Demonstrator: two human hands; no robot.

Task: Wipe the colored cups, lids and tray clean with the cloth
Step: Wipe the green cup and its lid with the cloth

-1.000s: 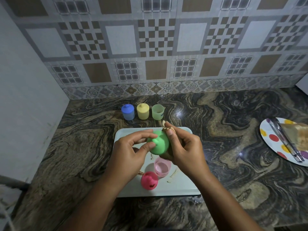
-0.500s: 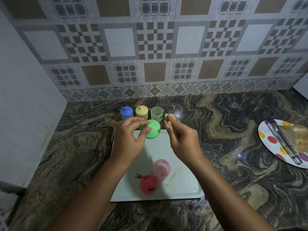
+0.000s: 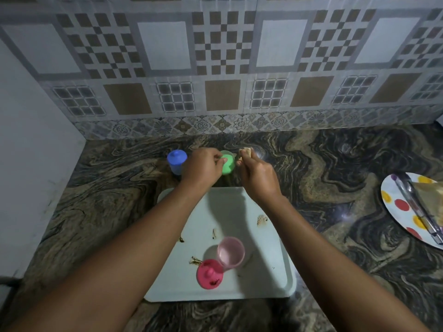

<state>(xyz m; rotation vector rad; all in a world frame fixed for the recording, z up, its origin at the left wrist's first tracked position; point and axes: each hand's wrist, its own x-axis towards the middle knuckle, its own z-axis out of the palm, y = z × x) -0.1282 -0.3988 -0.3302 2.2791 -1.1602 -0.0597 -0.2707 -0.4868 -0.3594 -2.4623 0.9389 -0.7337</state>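
Observation:
My left hand (image 3: 202, 167) pinches the green lid (image 3: 227, 165) and holds it on the green cup behind the tray, which the lid mostly hides. My right hand (image 3: 257, 174) grips a small beige cloth (image 3: 246, 152) just right of the lid. The blue cup (image 3: 177, 164) with its lid stands to the left; my left hand hides the yellow cup. On the pale tray (image 3: 263, 271) stand an open pink cup (image 3: 230, 252) and a red-pink lid (image 3: 210, 273) with dark specks. Brown smears mark the tray.
A polka-dot plate (image 3: 398, 207) with metal tongs (image 3: 418, 207) and a beige piece of food lies at the right edge of the dark marbled counter. A tiled wall runs behind and a plain wall stands on the left.
Both hands moved away from over the tray to the back row of cups. The green lid went from mid-air onto the green cup. The cloth stayed in my right hand.

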